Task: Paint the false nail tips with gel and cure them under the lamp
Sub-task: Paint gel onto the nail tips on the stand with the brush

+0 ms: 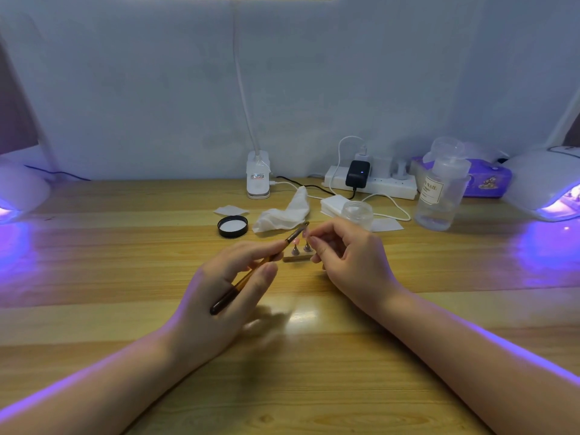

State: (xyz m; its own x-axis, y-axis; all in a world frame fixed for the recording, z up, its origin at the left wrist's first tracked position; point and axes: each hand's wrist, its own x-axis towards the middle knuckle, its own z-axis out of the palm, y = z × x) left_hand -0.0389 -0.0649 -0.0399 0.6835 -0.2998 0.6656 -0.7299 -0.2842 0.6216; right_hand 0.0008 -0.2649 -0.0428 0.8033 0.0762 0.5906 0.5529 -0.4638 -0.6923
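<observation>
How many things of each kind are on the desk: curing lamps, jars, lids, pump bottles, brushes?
Curing lamps: 2
Jars: 1
Lids: 1
Pump bottles: 1
Brushes: 1, held in the left hand, not lying on the desk
Total: 6

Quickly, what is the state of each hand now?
Left hand: holding the brush.
Right hand: pinching a small nail tip between fingertips.
</observation>
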